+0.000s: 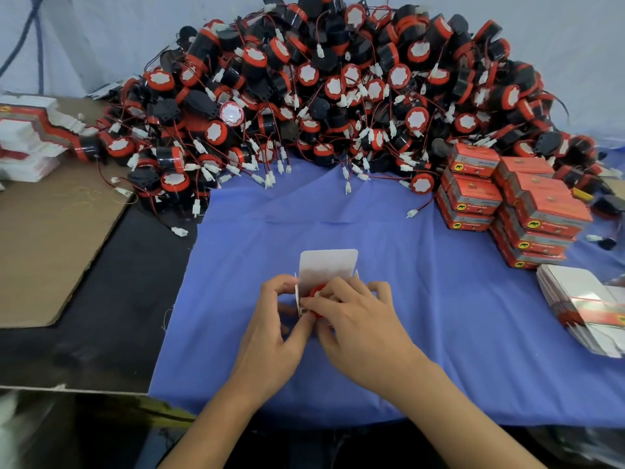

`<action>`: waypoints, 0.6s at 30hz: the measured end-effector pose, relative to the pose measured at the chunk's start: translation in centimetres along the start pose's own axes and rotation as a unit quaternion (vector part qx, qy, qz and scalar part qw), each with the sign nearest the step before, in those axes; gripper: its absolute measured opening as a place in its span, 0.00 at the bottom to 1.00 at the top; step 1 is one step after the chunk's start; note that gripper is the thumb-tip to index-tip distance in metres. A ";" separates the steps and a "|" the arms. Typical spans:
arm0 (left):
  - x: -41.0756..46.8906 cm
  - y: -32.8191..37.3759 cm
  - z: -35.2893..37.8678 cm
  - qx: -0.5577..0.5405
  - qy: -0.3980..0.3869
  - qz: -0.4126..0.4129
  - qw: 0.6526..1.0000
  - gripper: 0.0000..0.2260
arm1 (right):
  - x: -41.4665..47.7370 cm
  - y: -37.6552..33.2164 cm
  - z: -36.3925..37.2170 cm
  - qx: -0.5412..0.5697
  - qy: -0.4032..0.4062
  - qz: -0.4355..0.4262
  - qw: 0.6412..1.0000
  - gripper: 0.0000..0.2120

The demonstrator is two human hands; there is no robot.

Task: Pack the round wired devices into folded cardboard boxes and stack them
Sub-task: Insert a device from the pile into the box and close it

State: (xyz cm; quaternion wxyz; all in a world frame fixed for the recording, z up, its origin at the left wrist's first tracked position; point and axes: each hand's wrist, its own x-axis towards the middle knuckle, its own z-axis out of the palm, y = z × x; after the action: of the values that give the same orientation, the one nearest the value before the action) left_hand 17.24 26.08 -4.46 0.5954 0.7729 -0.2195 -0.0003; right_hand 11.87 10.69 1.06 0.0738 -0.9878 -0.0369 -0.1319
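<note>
Gripping the open box (328,269) at six o'clock is the left hand (270,328); the right hand (360,321) pinches the red device (315,291) inside.

The one camera sits on my head, looking forward and steeply down over the worktop (439,340). My left hand (274,323) and right hand (362,319), with the box (328,265) between them, lie close beneath it near the worktop's near edge. The pile of devices (338,89) along the far edge lies farthest. The wide lens bows the sides.

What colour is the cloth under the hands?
Plain bluish purple cloth, best seen in the head view.
</note>
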 end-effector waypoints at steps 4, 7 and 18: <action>-0.1 -0.1 0.0 -0.012 0.004 -0.004 1.000 0.18 | 0.0 0.1 -0.1 0.017 -0.011 0.009 1.000 0.11; -0.1 0.0 0.2 -0.008 0.018 -0.012 1.000 0.18 | -0.3 0.4 0.1 0.030 -0.018 0.005 0.999 0.10; 0.0 0.1 0.8 0.004 0.056 -0.045 0.997 0.20 | -0.8 1.0 0.1 0.061 -0.054 0.001 0.997 0.17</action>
State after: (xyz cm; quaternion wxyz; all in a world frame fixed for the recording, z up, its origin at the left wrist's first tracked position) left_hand 16.98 25.30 -4.64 0.6033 0.7830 -0.1504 0.0170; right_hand 11.18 9.66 0.64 0.1316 -0.9872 -0.0482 -0.0756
